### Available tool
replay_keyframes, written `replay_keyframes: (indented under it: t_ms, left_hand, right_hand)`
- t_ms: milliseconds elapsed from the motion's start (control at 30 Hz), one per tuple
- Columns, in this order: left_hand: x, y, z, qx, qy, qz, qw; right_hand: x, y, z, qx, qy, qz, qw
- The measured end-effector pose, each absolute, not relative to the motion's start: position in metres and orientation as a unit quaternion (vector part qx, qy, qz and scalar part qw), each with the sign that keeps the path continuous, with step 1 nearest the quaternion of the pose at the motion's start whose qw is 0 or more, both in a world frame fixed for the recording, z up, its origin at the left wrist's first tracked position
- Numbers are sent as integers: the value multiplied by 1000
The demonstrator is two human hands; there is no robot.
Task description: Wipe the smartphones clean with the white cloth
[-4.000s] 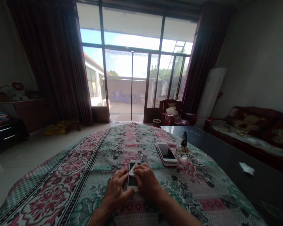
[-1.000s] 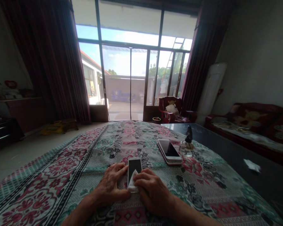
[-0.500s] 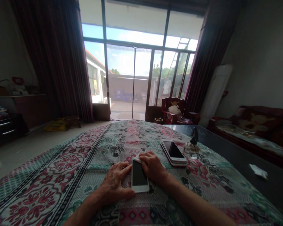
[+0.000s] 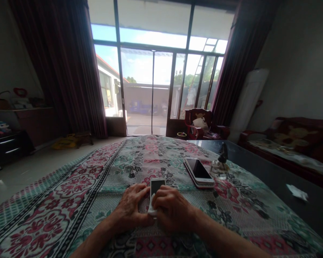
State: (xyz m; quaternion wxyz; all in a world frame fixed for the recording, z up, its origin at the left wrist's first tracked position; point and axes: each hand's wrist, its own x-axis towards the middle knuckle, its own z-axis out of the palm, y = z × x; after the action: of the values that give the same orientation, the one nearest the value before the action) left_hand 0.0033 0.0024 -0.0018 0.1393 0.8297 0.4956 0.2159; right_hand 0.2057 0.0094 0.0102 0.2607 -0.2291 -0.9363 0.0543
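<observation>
A white smartphone with a dark screen lies face up on the patterned tablecloth. My left hand grips its left edge, fingertips along the side and thumb near the bottom corner. Over the lower part of the screen my right hand is closed on a white tissue, pressing it to the glass. That hand hides most of the lower screen and the phone's right side. To the right lie stacked phones, the top one white with a dark screen. Beside them stands a clear spray bottle with a black nozzle.
The floral tablecloth covers the table under my hands. A dark tabletop adjoins on the right, with a crumpled white tissue on it. Farther back are a red wooden chair, a sofa and glass doors.
My right hand has moved with the tissue from the phone's top end down to its lower end. My left hand stays at the phone's left edge.
</observation>
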Motion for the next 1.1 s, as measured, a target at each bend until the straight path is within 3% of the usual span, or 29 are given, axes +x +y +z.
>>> replay_keyframes:
  t_ms: [367,833,1100]
  left_hand:
    - [4,-1,7,822,506,201,165]
    - [3,0,3,817,513,207,164]
    - [4,0,6,815,519,200,162]
  right_hand:
    - [202,50,13,-373,-891,14,260]
    - [209,15,28,-248,-941,108,201]
    - [205,52,12,-358,-898,33,254]
